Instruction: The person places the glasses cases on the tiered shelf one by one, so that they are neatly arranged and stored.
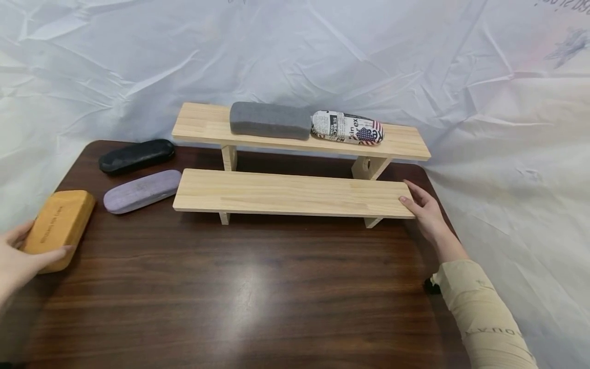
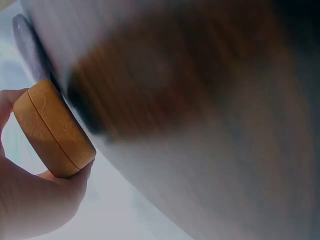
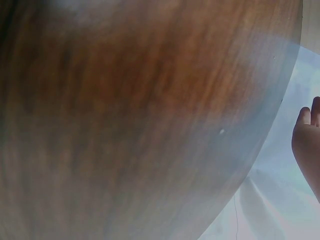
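Observation:
At the table's left edge my left hand [image 1: 18, 264] grips an orange-yellow glasses case [image 1: 57, 225] with small lettering on its lid. The left wrist view shows the case's [image 2: 55, 130] side seam, with thumb and fingers at opposite ends. My right hand [image 1: 428, 215] holds the right end of the lower board [image 1: 295, 193] of a two-tier wooden shelf, thumb on top. In the right wrist view only part of that hand [image 3: 309, 142] shows. A lavender glasses case [image 1: 143, 190] and a black one [image 1: 137, 156] lie left of the shelf.
On the upper board [image 1: 203, 120] lie a grey glasses case [image 1: 272, 120] and a newspaper-print case [image 1: 345, 127] with flag patterns, end to end. White sheeting [image 1: 276, 51] hangs behind and beside the dark wooden table [image 1: 184, 292].

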### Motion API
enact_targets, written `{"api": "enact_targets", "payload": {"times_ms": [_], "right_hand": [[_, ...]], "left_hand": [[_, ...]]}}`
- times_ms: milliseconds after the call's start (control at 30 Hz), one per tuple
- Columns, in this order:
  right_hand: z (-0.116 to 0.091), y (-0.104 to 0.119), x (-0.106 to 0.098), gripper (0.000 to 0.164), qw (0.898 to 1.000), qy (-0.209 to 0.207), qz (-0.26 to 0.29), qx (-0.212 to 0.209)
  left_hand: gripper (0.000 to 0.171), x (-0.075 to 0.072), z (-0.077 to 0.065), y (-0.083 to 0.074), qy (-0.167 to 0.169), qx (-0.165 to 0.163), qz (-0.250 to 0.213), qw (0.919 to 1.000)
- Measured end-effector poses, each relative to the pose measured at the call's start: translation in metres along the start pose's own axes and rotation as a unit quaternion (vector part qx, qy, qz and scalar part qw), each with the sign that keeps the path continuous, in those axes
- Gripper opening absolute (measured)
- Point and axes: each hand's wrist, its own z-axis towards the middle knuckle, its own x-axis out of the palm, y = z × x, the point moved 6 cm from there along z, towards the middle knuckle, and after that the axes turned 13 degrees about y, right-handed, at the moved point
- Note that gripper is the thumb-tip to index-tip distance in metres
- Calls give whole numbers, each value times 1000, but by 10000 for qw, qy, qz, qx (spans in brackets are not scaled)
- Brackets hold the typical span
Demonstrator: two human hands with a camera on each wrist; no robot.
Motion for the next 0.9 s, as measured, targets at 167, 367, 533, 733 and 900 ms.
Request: {"api": "enact_targets", "payload": {"times_ms": [167, 367, 533, 733, 900], "right_hand": [[-2, 0, 1, 69, 9999, 30, 128, -17], [-3, -1, 1, 70, 10000, -19, 33, -31], [-4, -1, 2, 68, 10000, -18, -29, -39], [-3, 0, 1, 70, 10000, -24, -60, -25], [-1, 1, 1, 71, 10000, -30, -74, -4]], "left_hand": [[84, -4, -3, 9, -69, 145, -550, 9984], [90, -12, 31, 52, -396, 998, -810, 9909], [91, -15, 16, 15, -421, 1455, -468, 9874], [90, -7, -30, -71, 50, 1469, 228, 9889], [99, 0, -43, -110, 511, 1452, 967, 9833]]}}
